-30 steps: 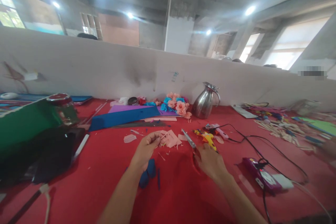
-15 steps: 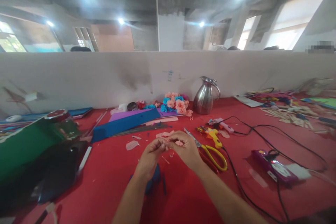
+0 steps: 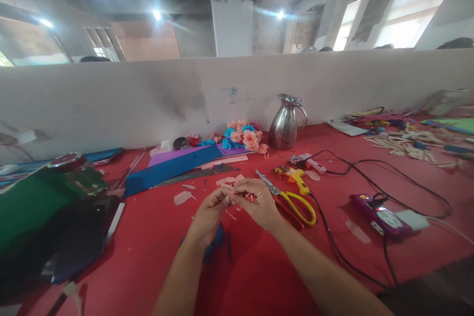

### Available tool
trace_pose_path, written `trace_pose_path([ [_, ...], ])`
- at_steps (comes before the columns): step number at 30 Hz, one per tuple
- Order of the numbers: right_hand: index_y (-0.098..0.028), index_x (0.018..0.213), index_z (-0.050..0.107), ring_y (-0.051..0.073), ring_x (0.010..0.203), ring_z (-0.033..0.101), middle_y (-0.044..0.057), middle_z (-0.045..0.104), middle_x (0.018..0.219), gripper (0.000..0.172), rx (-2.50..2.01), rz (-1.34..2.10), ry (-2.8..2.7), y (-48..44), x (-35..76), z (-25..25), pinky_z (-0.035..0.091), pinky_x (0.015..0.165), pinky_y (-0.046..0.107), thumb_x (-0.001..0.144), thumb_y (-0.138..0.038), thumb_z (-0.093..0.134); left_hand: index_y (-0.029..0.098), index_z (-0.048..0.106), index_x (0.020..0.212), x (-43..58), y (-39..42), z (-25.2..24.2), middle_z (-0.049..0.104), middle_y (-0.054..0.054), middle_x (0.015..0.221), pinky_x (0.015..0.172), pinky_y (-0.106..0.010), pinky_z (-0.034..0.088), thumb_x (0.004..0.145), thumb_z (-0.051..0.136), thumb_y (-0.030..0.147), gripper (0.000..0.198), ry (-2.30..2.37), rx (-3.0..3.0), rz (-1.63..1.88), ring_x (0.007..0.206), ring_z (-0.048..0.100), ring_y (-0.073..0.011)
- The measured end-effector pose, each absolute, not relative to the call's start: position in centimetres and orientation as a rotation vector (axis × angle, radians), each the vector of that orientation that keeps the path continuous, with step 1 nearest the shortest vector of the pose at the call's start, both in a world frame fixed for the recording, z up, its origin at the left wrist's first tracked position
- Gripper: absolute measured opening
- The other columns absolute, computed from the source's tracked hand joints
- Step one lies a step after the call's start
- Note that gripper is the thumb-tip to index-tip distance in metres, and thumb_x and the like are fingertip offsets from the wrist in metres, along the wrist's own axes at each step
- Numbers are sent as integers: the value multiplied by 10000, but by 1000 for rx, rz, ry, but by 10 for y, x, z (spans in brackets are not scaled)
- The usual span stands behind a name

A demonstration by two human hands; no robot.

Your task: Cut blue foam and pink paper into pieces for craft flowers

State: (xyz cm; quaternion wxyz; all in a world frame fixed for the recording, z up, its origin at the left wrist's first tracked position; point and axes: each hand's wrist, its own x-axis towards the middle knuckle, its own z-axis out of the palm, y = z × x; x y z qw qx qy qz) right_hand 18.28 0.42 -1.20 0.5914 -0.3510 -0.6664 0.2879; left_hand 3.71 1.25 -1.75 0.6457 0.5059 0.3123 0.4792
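Note:
Above the middle of the red table, my left hand (image 3: 212, 211) and my right hand (image 3: 258, 205) meet at the fingertips. Both are closed in a pinch on a small pink paper piece (image 3: 251, 198), mostly hidden by the fingers. Loose pink paper petals (image 3: 182, 198) and thin scraps lie just past my hands. To the right of my right hand rest scissors (image 3: 300, 207) with yellow handles. Beyond them is a yellow glue gun (image 3: 299, 179). Something dark blue (image 3: 215, 243) sits under my left wrist.
A bunch of pink and blue paper flowers (image 3: 244, 135) and a steel jug (image 3: 284, 123) stand near the white partition. Blue paper (image 3: 172, 172) lies to the left. A purple power strip (image 3: 381, 217) with black cables is on the right. A lidded jar (image 3: 77, 177) stands left.
The view has tilted down and shifted slightly, so things sit higher in it. My hands stay together at the pink paper, their fingers moved only slightly.

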Motion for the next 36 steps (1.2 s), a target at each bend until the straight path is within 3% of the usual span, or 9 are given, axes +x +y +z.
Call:
trace_pose_path([
  [9,-217,705,701,149,683,605,14,666,677,152,-800,763,-1529,3,188,-5,472,645,259,798,-315,631,169,623,711,36,11,-16,573,-18,717,743,-256,389,759,640,256,101,748,1268,1049,731,503,-138],
  [12,-207,805,701,167,757,635,27,711,790,240,-948,818,-1441,16,203,-10,477,699,277,851,-366,527,170,595,701,35,13,-14,538,0,673,676,-230,367,756,639,266,119,804,1223,1136,673,462,-116],
  [15,-187,816,693,177,737,631,43,718,813,189,-1332,626,-1470,33,218,-25,459,700,292,826,-277,526,177,561,705,33,16,-12,479,29,624,578,-212,325,721,660,275,141,800,1085,1212,579,390,-91],
  [17,-187,771,693,192,790,624,52,718,821,133,-1567,447,-1665,41,222,-37,427,794,326,782,-195,560,176,543,701,32,18,-11,444,43,608,524,-206,284,695,671,273,161,807,1020,1224,530,332,-77],
  [21,-164,776,683,226,855,600,92,700,810,73,-1703,267,-1848,43,215,-53,358,893,378,747,-188,620,174,520,677,30,19,-12,418,51,601,497,-209,252,687,666,296,191,909,1021,1198,505,288,-72],
  [28,-191,751,648,202,821,603,53,700,818,42,-1686,307,-1753,43,214,-52,414,794,330,765,-188,608,180,521,643,33,19,-17,413,57,570,498,-213,248,664,680,341,227,1058,1115,1164,508,304,-82],
  [33,-189,776,627,162,657,627,6,683,707,99,-1447,683,-1510,39,210,-46,444,608,257,770,-279,586,169,576,633,35,18,-17,505,36,582,535,-217,299,631,713,356,231,1054,1174,1148,540,389,-91],
  [36,-192,774,658,168,650,632,9,688,686,114,-1445,646,-1506,37,209,-45,443,620,266,755,-281,591,162,605,667,34,18,-18,537,27,602,540,-216,313,620,726,336,217,1047,1153,1145,551,415,-92],
])
